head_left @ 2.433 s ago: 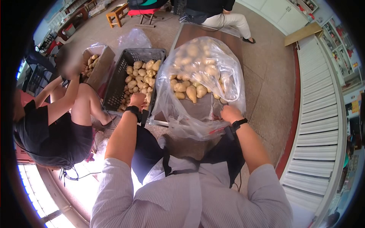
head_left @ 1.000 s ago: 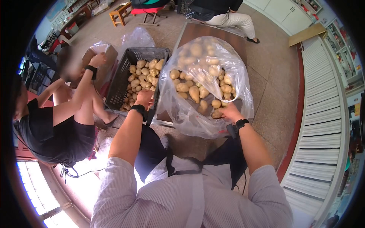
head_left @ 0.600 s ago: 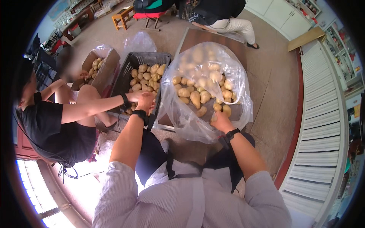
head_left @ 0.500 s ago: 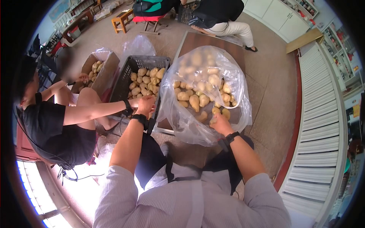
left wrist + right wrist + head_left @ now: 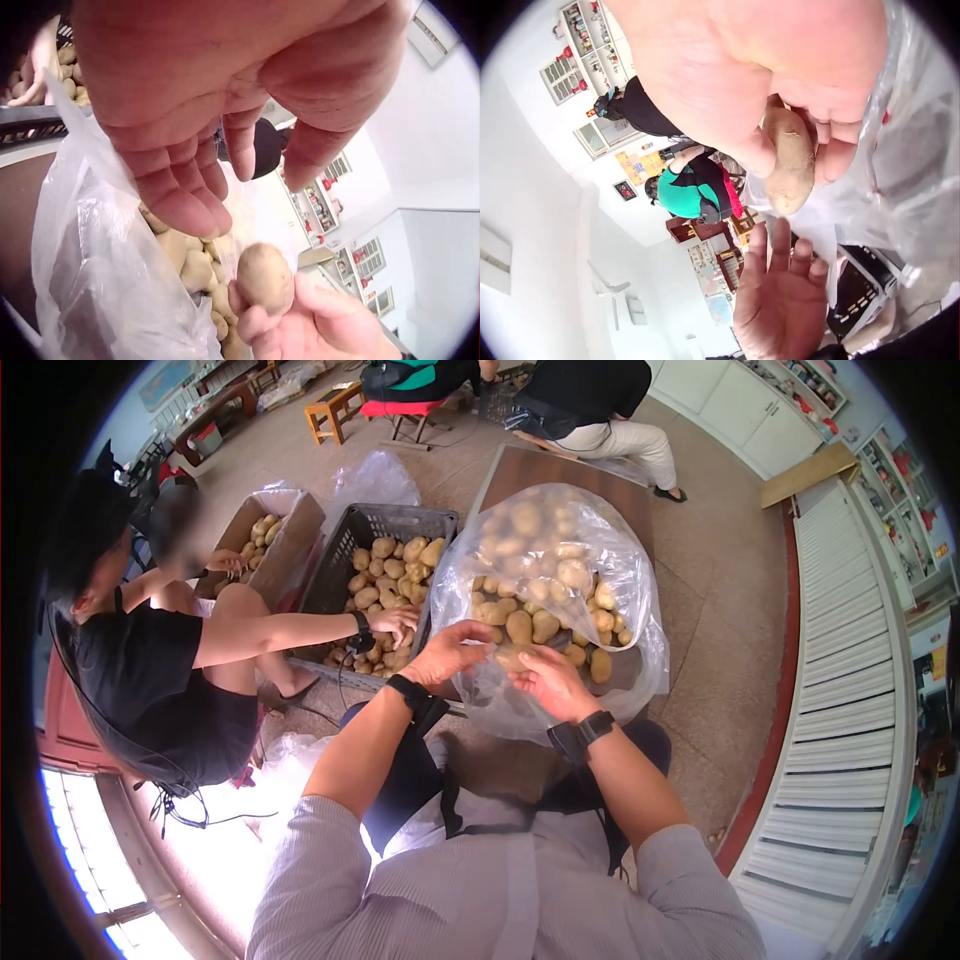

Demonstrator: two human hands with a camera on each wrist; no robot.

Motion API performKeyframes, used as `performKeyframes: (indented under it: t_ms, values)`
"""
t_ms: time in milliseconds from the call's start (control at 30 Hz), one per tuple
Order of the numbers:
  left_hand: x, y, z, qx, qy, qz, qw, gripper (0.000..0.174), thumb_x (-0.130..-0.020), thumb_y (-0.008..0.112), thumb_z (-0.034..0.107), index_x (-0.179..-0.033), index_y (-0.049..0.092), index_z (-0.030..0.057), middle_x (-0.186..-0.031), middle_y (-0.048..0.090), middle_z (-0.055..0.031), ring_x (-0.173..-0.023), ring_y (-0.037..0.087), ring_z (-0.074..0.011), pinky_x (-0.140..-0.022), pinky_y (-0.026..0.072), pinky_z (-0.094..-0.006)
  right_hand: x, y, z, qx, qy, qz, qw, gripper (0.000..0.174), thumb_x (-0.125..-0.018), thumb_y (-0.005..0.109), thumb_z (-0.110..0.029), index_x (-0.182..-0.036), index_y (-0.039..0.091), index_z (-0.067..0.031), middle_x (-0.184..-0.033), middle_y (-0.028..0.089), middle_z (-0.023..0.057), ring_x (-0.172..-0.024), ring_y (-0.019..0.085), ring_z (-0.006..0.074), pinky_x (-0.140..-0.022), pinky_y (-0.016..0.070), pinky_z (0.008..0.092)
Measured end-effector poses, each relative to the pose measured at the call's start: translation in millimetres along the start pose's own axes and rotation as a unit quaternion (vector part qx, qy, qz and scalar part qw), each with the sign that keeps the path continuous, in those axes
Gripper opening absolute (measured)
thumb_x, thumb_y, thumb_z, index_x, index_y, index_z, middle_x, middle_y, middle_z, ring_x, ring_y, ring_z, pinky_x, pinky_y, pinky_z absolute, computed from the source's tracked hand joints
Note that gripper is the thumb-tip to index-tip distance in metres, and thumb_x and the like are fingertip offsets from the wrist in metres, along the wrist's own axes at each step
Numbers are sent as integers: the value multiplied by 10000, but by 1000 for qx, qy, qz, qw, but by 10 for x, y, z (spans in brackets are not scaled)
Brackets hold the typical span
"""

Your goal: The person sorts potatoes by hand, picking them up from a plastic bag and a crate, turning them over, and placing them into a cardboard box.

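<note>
My right hand pinches a potato between thumb and fingers, over the near edge of the clear plastic bag. In the right wrist view the potato is long and light brown. My left hand is just left of it, fingers relaxed and holding nothing; in the left wrist view the left hand is apart from the potato. Many potatoes lie in the bag on a brown low table. Left of the bag stands a black crate of potatoes.
A person in black sits at the left, one hand over the crate's potatoes. Beyond is a cardboard box with potatoes, beside crumpled plastic. Two people sit beyond the table. A white slatted radiator runs along the right.
My right hand has lifted a potato out of the bag and moved left. My left hand has moved right, away from the crate, toward it. The seated person's hand is now farther over the crate.
</note>
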State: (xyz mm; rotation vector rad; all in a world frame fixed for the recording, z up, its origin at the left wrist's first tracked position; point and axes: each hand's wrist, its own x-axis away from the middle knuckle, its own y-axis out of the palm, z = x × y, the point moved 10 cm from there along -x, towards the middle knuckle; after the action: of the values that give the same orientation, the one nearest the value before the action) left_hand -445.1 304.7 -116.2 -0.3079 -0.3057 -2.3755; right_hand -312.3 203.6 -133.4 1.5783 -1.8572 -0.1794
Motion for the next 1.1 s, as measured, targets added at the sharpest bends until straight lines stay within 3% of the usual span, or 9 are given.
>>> performKeyframes:
  t_ms: [167, 300, 533, 700, 800, 833, 867, 933, 1100]
  values:
    - [52, 287, 0, 36, -3, -116, 993, 497, -891, 693, 56, -1345, 493, 31, -1048, 663, -66, -940, 658, -137, -759, 564, -279, -49, 124, 129, 16, 56, 19, 998, 376, -985, 609, -362, -1153, 595, -26, -919, 664, 63, -745, 640, 161, -673, 536, 303]
    - [66, 290, -17, 26, -21, -105, 994, 494, -897, 682, 44, -1351, 488, 26, -1046, 661, -73, -899, 661, -132, -746, 570, -274, -94, 118, 203, 47, 73, 42, 995, 431, -992, 562, -458, -1066, 621, -38, -737, 646, 51, -629, 615, 141, -603, 519, 287]
    - [52, 203, -16, 153, -41, -78, 984, 419, -926, 695, 137, -1283, 506, 27, -993, 636, -48, -777, 671, -147, -704, 591, -283, -99, -32, 201, 99, 74, 69, 990, 464, -999, 519, -499, -1023, 621, -47, -750, 643, 48, -627, 603, 135, -586, 499, 274]
    - [10, -84, 43, 212, -20, -2, 977, 335, -957, 665, 199, -1228, 520, 66, -1016, 635, -43, -749, 672, -155, -694, 598, -288, -102, -520, -45, 234, -29, 141, 962, 344, -983, 589, -373, -1054, 617, -38, -852, 663, 55, -705, 612, 135, -618, 495, 287]
    - [-22, -349, 84, 232, 16, 67, 970, 316, -962, 650, 175, -1233, 524, 70, -1048, 640, -47, -757, 666, -155, -701, 592, -289, -209, -1070, -255, 406, -153, 208, 876, 286, -945, 635, -301, -962, 645, -16, -850, 670, 80, -790, 635, 177, -691, 508, 319]
    - [-50, -484, 34, 239, 25, 94, 966, 305, -967, 622, 146, -1243, 526, 58, -1061, 645, -63, -798, 656, -168, -726, 585, -315, -96, -1090, -402, 431, -177, 242, 851, 231, -889, 660, -231, -909, 660, -1, -863, 681, 130, -840, 659, 267, -760, 519, 377]
    - [-62, -553, 7, 237, 28, 97, 966, 305, -967, 622, 146, -1243, 526, 58, -1061, 645, -63, -798, 656, -168, -726, 585, -315, -70, -1145, -433, 430, -180, 239, 852, 231, -889, 660, -231, -909, 660, -1, -863, 681, 130, -840, 659, 267, -760, 519, 377]
    - [-52, -852, -55, 254, 27, 180, 950, 313, -962, 605, 133, -1255, 526, 54, -1057, 645, -70, -842, 647, -189, -751, 576, -342, 89, -1237, -677, 621, -199, 330, 682, 211, -846, 672, -188, -975, 669, -21, -897, 687, 158, -892, 656, 349, -792, 522, 423]
    - [-82, -1477, -475, 224, -22, 265, 937, 325, -962, 583, 126, -1272, 520, 56, -1099, 622, -92, -874, 647, -240, -742, 583, -384, 171, -1439, -632, 694, -203, 324, 611, 337, -809, 676, -152, -1118, 630, -27, -1106, 639, 198, -1092, 581, 394, -924, 472, 471]
